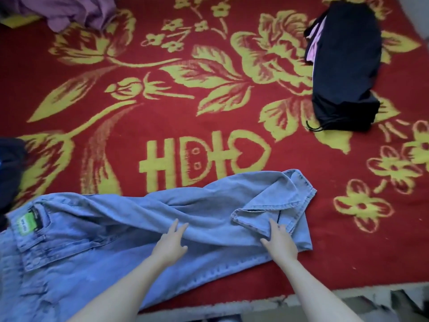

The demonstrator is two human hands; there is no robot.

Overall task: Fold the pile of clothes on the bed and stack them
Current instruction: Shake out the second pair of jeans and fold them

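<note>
Jeans [162, 217]: you have pale blue denim, washed and faded, matt, slightly rough, with raised stitched seams.
Waistband label [27, 223]: green patch on dark backing, smoother than the denim.
Bedspread [139, 112]: your working surface; red and yellow woven cloth, fuzzy, matt.
Folded stack [346, 66]: dark, smooth, fine cloth, with a thin drawstring cord [313, 127].
Purple garment [69, 10]: soft, crumpled, matt cloth.

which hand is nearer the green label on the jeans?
Left. The left hand rests mid-leg on the jeans, right of the label; the right hand is farther right, by the hem.
</note>
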